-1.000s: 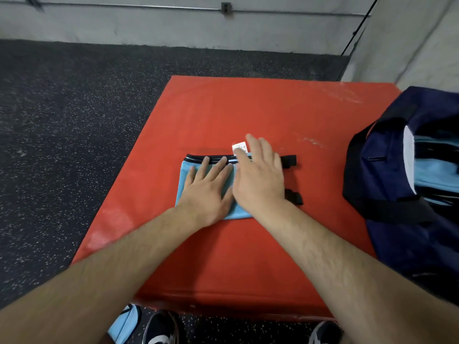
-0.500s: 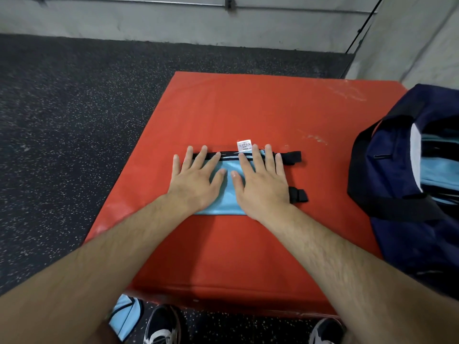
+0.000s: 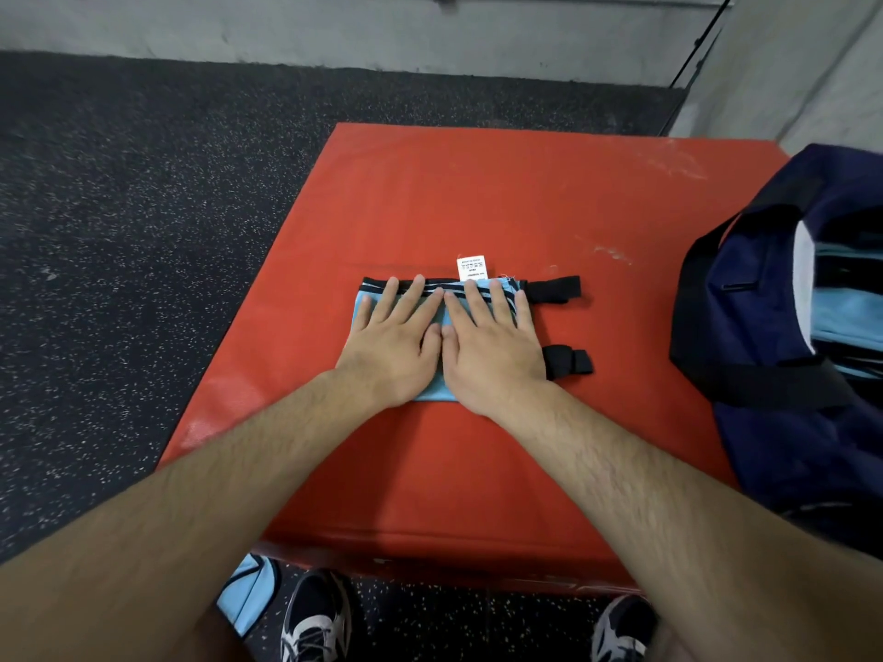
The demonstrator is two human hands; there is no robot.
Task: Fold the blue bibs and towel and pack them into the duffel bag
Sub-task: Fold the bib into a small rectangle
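The left hand [image 3: 392, 346] and right hand [image 3: 492, 351] lie flat, fingers straight, side by side, pressing a folded bib [image 3: 432, 394] on the red worktop [image 3: 478, 193]. The bag [image 3: 764, 422] sits at its right edge, blue cloth [image 3: 845, 317] inside, perhaps more bibs.

Left hand [image 3: 392, 341] and right hand [image 3: 492, 346] bare; forearms [image 3: 215, 480] bare and hairy to the wrist. Shoes [image 3: 315, 618]: black uppers, white-grey side panels, pale laces on the left one.
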